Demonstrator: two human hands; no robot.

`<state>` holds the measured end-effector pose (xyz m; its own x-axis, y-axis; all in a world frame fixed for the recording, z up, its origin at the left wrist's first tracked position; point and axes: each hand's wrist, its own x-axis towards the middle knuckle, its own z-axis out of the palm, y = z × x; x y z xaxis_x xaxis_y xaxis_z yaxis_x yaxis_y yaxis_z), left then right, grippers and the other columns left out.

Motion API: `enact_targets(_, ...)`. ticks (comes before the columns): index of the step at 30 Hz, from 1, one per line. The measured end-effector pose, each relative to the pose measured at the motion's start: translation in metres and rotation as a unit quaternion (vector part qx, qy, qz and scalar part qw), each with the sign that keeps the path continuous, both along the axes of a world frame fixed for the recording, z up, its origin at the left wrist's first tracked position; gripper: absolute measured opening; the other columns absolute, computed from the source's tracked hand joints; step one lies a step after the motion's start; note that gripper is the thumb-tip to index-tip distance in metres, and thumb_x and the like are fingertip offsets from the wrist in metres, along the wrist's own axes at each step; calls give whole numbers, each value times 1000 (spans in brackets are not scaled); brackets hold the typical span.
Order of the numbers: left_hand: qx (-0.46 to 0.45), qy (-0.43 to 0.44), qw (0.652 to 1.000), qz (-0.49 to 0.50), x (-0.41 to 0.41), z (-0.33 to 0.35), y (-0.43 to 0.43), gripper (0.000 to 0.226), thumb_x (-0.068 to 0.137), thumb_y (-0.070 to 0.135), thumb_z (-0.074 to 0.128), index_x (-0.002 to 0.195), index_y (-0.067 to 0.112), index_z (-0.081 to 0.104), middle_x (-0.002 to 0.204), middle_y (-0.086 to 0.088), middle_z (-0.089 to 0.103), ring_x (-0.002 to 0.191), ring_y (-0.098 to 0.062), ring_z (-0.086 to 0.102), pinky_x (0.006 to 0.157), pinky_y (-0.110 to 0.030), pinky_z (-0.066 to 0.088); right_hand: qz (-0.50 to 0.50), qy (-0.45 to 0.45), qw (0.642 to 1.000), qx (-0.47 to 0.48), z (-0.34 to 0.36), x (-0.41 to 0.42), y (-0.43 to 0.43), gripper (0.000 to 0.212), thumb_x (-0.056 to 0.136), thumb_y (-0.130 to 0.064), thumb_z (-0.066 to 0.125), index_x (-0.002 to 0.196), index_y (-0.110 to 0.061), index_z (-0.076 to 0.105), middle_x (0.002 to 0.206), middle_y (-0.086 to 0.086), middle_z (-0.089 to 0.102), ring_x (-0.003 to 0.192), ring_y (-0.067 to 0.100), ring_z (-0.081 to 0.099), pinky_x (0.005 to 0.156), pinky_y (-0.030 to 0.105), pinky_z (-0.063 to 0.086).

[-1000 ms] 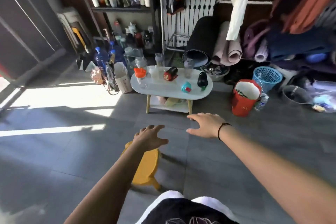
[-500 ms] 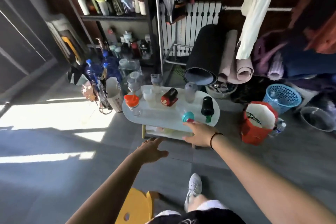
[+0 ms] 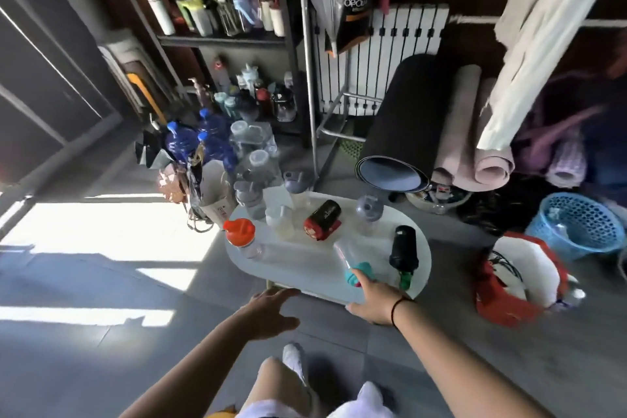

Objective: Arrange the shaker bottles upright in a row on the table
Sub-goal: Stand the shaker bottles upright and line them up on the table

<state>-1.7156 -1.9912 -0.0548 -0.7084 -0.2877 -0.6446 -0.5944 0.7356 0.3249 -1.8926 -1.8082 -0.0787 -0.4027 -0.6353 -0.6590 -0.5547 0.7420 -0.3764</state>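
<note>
the right hand (image 3: 376,297) is reaching over the near edge of the white oval bench (image 3: 298,268), its fingers touching the teal lid of a clear bottle (image 3: 349,260) that is lying on its side near that edge; whether the fingers are closing on the lid cannot be told. the left hand (image 3: 268,310) is hovering just short of the near edge, fingers spread and holding nothing. a black bottle with a green cap (image 3: 403,253) is lying on its side by the right end of the bench, just beside the teal-lidded one. a red and black bottle (image 3: 322,220) is lying tipped near the middle. an orange-lidded bottle (image 3: 241,237) is standing upright at the left end. a clear bottle with a grey lid (image 3: 369,210) is standing near the far edge, and more clear bottles are crowding the far left corner.
</note>
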Motion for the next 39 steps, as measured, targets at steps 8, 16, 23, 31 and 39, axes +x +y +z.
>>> enact_targets(8, -31, -19, 990, -139, -111, -55, -41, 69, 86, 48, 57, 147, 41, 24, 156, 0, 30, 137, -28, 33, 111, -45, 33, -131, 12, 990, -52, -64, -40, 5, 91, 79, -56, 54, 146, -41, -5, 147, 3, 40, 122, 24, 51, 94, 35, 46)
enact_targets(16, 16, -2, 986, -165, -164, -199, -93, 75, 85, 46, 60, 148, 40, 20, 158, 3, 23, 140, -26, 29, 112, -42, 32, -198, 63, 977, -47, -182, -55, -67, 87, 79, -53, 57, 147, -38, 5, 159, -3, 12, 140, 26, 27, 106, 44, 37)
enact_targets(23, 39, 69, 982, -172, -171, -308, -123, 92, 78, 48, 61, 146, 50, 0, 161, 2, 11, 144, -28, 18, 115, -46, 27, -215, 170, 961, -20, -279, -73, -101, 89, 78, -62, 56, 145, -46, -2, 160, -3, -10, 146, 33, -1, 110, 61, 20)
enact_targets(31, -44, 266, 937, -224, -177, -396, -115, 103, 62, 67, 45, 138, 52, -23, 158, 14, 15, 147, -12, 12, 119, -33, 8, -251, 223, 931, -142, -331, -70, -91, 83, 71, -68, 48, 138, -53, 2, 149, -12, 26, 121, 20, 43, 87, 33, 50)
enact_targets(39, -119, 406, 876, -230, -186, -435, -111, 97, 45, 71, 53, 132, 28, 44, 119, 4, 69, 109, -29, 66, 96, -41, 32, -221, 270, 925, -150, -335, -76, -92, 85, 68, -69, 50, 141, -51, 9, 142, -15, 33, 118, 18, 45, 92, 31, 45)
